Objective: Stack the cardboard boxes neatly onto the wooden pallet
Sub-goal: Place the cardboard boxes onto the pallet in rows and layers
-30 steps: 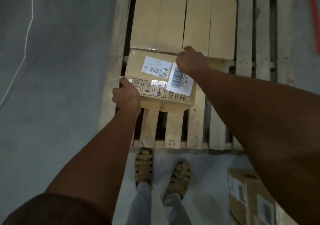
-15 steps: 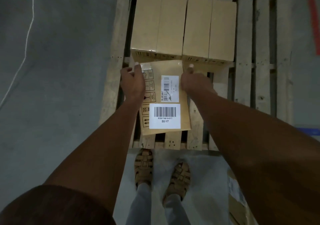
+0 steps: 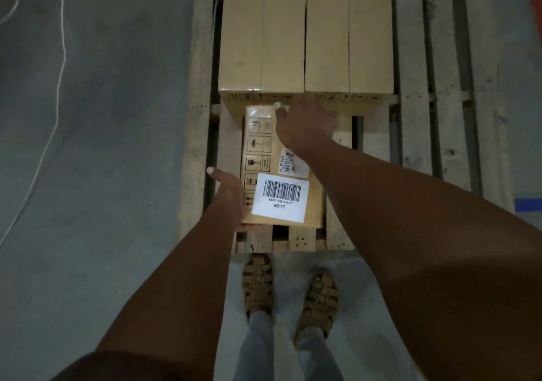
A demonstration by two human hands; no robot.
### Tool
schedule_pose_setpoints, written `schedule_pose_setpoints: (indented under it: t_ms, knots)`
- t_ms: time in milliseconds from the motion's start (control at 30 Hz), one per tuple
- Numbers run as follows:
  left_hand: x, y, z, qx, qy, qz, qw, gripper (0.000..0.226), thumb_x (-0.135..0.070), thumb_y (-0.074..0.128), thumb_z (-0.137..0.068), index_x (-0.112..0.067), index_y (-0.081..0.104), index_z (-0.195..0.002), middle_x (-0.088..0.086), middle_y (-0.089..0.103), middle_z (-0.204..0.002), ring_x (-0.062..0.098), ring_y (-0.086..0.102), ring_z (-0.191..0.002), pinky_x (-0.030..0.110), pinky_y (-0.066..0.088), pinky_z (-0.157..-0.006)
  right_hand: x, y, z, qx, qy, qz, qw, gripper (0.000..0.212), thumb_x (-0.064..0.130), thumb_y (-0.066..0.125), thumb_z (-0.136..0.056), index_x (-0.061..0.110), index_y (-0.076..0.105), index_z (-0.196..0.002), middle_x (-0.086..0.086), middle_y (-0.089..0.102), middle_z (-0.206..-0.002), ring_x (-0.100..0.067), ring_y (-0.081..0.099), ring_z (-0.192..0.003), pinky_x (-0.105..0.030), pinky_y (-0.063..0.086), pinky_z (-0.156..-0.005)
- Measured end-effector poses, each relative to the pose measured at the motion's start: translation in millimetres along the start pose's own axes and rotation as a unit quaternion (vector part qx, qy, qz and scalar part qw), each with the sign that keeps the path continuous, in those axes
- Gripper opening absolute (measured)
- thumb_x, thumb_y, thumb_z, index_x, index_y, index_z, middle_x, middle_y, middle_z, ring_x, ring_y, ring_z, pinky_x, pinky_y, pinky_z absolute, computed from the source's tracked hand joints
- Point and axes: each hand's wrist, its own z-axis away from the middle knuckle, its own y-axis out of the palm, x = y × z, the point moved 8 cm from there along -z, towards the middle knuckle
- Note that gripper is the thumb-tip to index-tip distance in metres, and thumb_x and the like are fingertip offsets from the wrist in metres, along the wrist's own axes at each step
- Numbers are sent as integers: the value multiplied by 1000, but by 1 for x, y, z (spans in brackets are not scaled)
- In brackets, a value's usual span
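feet [image 3: 290,292] at pallet [image 3: 199,116] edge | left hand [image 3: 230,193] grips labelled box [image 3: 281,169] at near-left side, right hand [image 3: 305,125] grips far end | box over front slats, not seated | behind: two boxes [image 3: 305,43] placed | room left

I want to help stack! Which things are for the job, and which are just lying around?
For the job:
labelled box, held by left hand and right hand
two stacked boxes
pallet

Just lying around:
white cable on the floor
blue tape at the right edge
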Motion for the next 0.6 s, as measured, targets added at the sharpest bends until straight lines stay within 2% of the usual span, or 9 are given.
schedule_pose_setpoints:
  t_ms: [100, 167, 233, 300, 333, 367, 433, 533, 600]
  knots:
    - [-28, -18, 1, -120, 152, -60, 979, 100, -90, 13, -81, -9, 59, -120, 15, 70, -107, 36, 69, -94, 53, 56, -87, -49, -8, 13, 23, 118, 30, 992, 83, 70, 9, -97, 10, 67, -106, -17, 67, -100, -35, 62, -102, -60, 32, -106]
    - [-49, -30, 15, -215, 262, -93, 936, 77, -73, 28, -95, -7, 61, -116, 14, 68, -111, 30, 66, -97, 36, 51, -82, -79, 2, 31, 84, 142, -15, 986, 80, 76, 12, -95, 10, 58, -92, -14, 56, -77, -28, 58, -83, -60, 32, -110]
    - [-61, -35, 22, -242, 319, -68, 914, 60, -57, 40, -101, -5, 64, -115, 11, 66, -108, 24, 61, -93, 32, 41, -76, -107, 35, 43, 185, 225, -153, 944, 103, 94, 10, -78, 9, 61, -106, -21, 59, -93, -34, 59, -89, -48, 37, -107]
    - [-60, -32, 15, -222, 302, -38, 926, 55, -54, 46, -99, -6, 62, -119, 10, 66, -111, 25, 62, -95, 35, 45, -78, -134, 96, 27, 224, 301, -310, 874, 152, 109, -5, -38, 10, 53, -138, -25, 56, -137, -42, 53, -126, -58, 30, -115]
    - [-52, -28, 7, -191, 255, -28, 947, 55, -55, 47, -97, -7, 59, -123, 9, 64, -113, 26, 62, -95, 38, 47, -79, -144, 127, 12, 225, 324, -375, 839, 162, 109, -6, -26, 13, 47, -146, -21, 53, -145, -42, 48, -134, -62, 27, -116]
    - [-42, -19, -1, -143, 189, -28, 971, 55, -55, 46, -97, -9, 56, -126, 8, 63, -112, 26, 62, -91, 40, 48, -77, -144, 138, 9, 222, 335, -431, 808, 159, 109, -1, -29, 13, 45, -147, -19, 53, -146, -41, 49, -135, -63, 27, -116]
    - [-24, 0, -5, -31, 84, -17, 996, 54, -58, 38, -97, -12, 57, -118, 8, 69, -106, 26, 65, -85, 40, 49, -71, -128, 114, 34, 233, 344, -492, 765, 125, 101, 19, -60, 11, 53, -140, -18, 64, -133, -37, 60, -123, -56, 38, -112]
    - [-21, 7, -9, -7, 74, 5, 997, 54, -63, 34, -97, -16, 56, -112, 10, 72, -103, 28, 69, -93, 42, 54, -90, -109, 86, 53, 247, 291, -519, 765, 63, 67, 40, -92, 16, 67, -114, -9, 77, -105, -27, 72, -97, -39, 54, -90]
    - [-19, 6, -12, -13, 80, 21, 996, 57, -65, 34, -95, -16, 57, -114, 11, 72, -104, 28, 69, -93, 43, 54, -93, -107, 83, 51, 239, 275, -522, 771, 51, 56, 39, -92, 16, 67, -107, -9, 78, -102, -25, 73, -92, -36, 56, -83]
